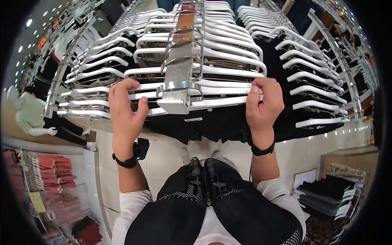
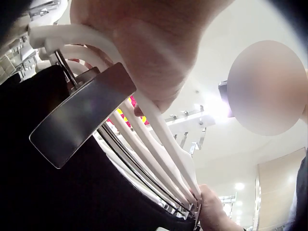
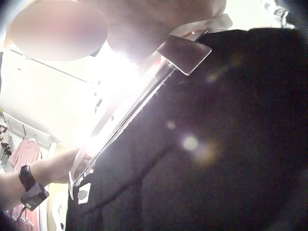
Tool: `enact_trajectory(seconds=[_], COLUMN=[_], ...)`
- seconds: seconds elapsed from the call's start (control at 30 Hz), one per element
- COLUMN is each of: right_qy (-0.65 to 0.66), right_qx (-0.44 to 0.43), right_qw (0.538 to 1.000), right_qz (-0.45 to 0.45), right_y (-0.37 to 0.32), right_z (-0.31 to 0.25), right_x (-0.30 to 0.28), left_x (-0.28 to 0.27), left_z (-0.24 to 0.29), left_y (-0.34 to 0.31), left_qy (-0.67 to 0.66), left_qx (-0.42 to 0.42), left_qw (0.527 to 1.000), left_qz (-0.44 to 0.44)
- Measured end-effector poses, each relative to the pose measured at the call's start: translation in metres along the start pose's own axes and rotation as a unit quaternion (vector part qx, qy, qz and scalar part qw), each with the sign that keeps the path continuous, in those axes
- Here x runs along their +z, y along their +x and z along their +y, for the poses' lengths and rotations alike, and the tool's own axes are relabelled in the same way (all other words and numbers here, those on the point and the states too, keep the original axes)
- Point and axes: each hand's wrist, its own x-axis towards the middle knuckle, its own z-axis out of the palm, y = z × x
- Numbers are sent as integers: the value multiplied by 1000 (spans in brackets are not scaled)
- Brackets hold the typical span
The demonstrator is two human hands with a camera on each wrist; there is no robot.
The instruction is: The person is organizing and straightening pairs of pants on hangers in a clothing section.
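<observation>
Item: nearest white hanger, at the front of the row on the centre metal rack arm, with a black garment hanging beneath it.
I see my left hand gripping its left end, fingers curled over the bar.
My right hand grips the right end, fingers clamped on it likewise.
Further hanger rows stand to the left and right.

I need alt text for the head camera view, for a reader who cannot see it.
The left hand and the right hand grip the front white plastic hangers on a shiny metal rack arm. Black garments hang below them. More hanger rows stand on both sides.
</observation>
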Motion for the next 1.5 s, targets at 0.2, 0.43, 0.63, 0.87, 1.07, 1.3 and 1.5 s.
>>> enact_trajectory(seconds=[0.2,0.43,0.63,0.87,1.07,1.3,1.5], right_qy=[-3,10,24,29,24,10,-41], right_qx=[1,17,19,30,47,104,137], right_qw=[1000,999,998,997,997,992,987], right_qz=[-28,-36,-46,-66,-58,-66,-77], right_y=[2,1,1,2,-3,-17,-25], right_z=[0,1,1,-2,-2,-8,-28], right_x=[-3,-2,-5,-8,-3,4,-6], left_x=[-2,4,7,5,-6,-25,-29], left_z=[7,6,1,6,0,-14,-38], left_y=[0,-6,-10,-15,-17,-12,-14], left_qy=[8,42,51,43,-54,-77,-84], left_qx=[-19,-13,-10,-24,-16,53,108], left_qw=[1000,999,998,998,998,996,991], left_qz=[1,28,35,39,27,8,-5])
